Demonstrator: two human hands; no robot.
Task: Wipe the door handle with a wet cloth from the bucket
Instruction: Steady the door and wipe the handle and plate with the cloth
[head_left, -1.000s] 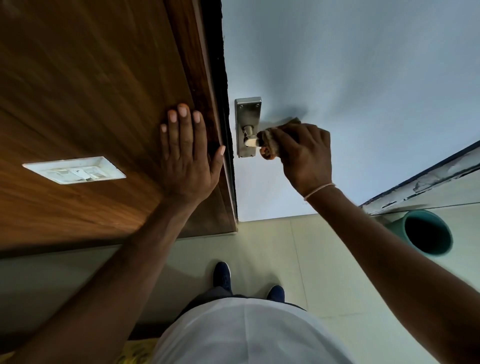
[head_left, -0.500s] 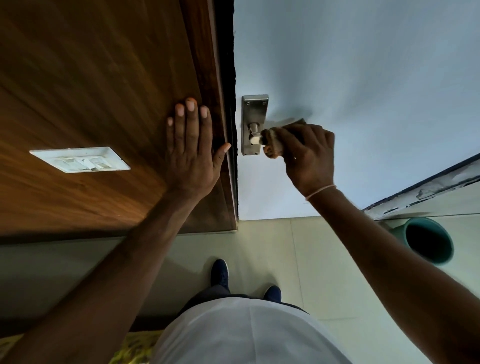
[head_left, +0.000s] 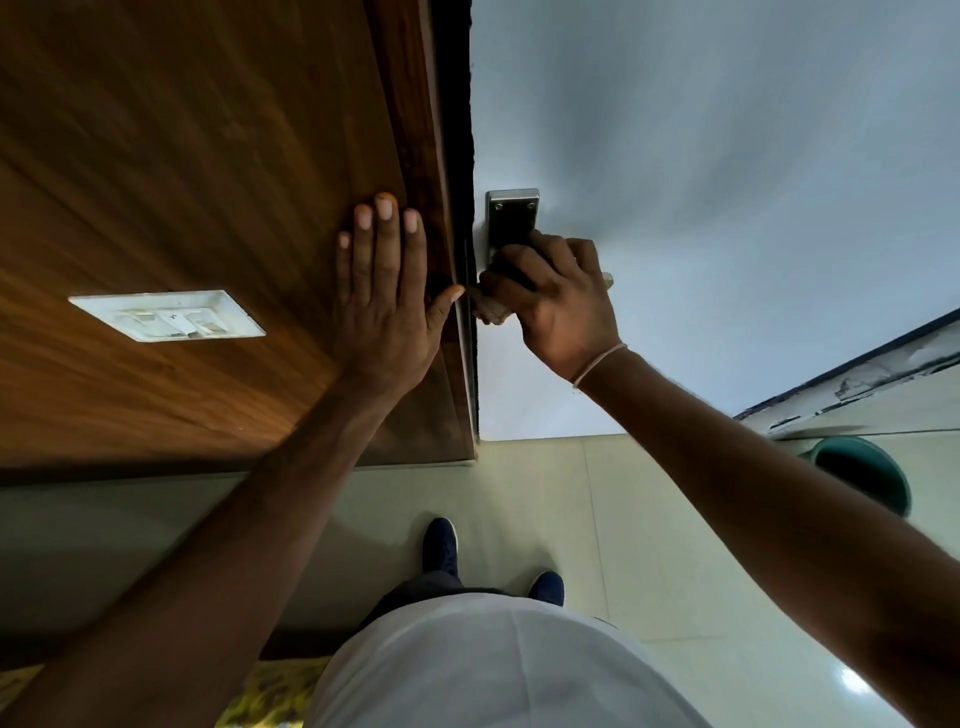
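Observation:
A steel door handle plate (head_left: 511, 218) is fixed near the left edge of a pale grey door (head_left: 727, 182). My right hand (head_left: 558, 301) is closed around a bunched cloth (head_left: 491, 309) and presses it over the lower part of the plate; the lever is hidden under the hand, with only its tip showing at the right. My left hand (head_left: 387, 306) lies flat with fingers spread on the brown wooden panel (head_left: 208, 182), thumb reaching toward the door edge. A teal bucket (head_left: 872, 473) stands on the floor at the right, partly behind my right forearm.
A white switch plate (head_left: 166, 314) sits on the wooden panel left of my left hand. Pale floor tiles (head_left: 545, 493) run below the door, with my two dark blue shoes on them. A worn threshold strip (head_left: 857, 379) runs at the right above the bucket.
My right hand has slid the cloth left along the handle onto the plate, covering its lower half. My left hand has stayed flat on the wood.

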